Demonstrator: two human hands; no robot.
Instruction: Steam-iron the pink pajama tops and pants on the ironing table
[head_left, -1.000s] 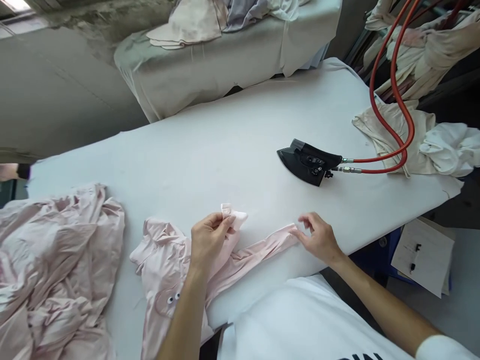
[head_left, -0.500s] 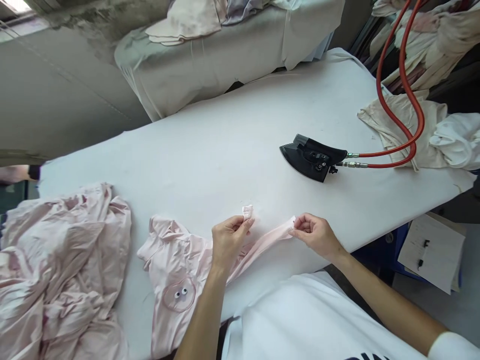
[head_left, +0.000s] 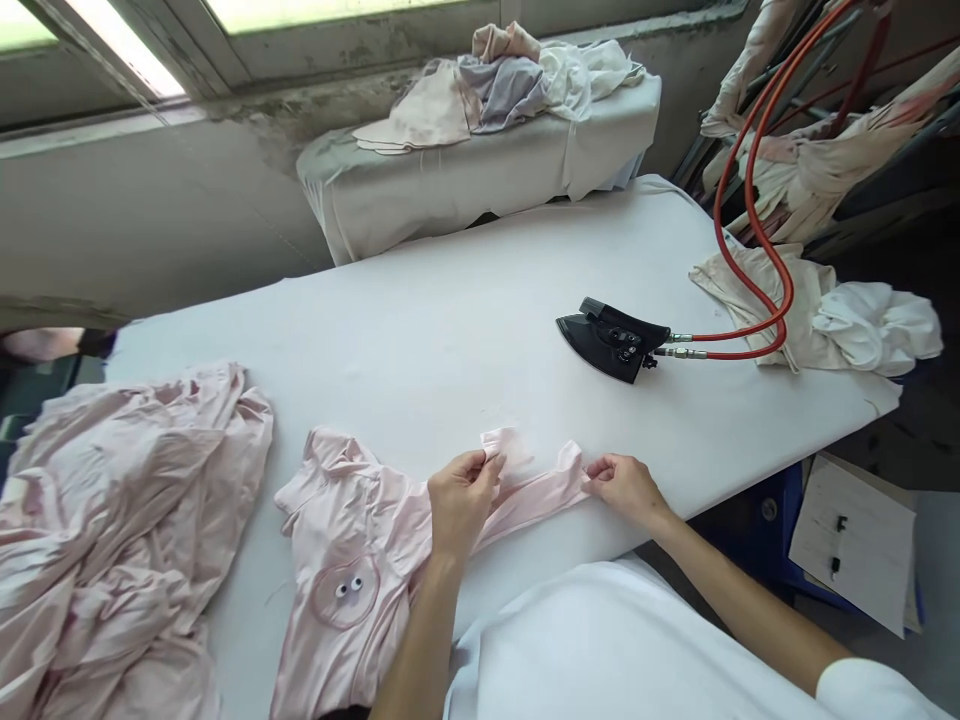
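Note:
A small pale pink garment [head_left: 360, 520] lies wrinkled on the white-covered ironing table, with a rounded eyed patch [head_left: 345, 592] on it. My left hand [head_left: 461, 500] pinches one narrow end of it between thumb and fingers, and a bit of that cloth sticks up past the fingertips. Closed at the fingertips, my right hand [head_left: 624, 490] grips the edge of the other narrow, stretched-out end [head_left: 551, 485]. Beyond my hands, a black iron [head_left: 615, 340] rests on the table, with red hoses running from its back.
A large heap of pink garments [head_left: 135, 530] covers the table's left end. Cream and white cloths [head_left: 862, 315] lie at the right, near the red hoses [head_left: 757, 220]. Behind stands a covered board [head_left: 480, 180] bearing more cloth. Papers [head_left: 855, 540] sit below the right edge.
The view has tilted up, showing more of the window and back board. My right hand has lowered slightly, and the garment end beside it now bends upward. Both hands keep their pinch.

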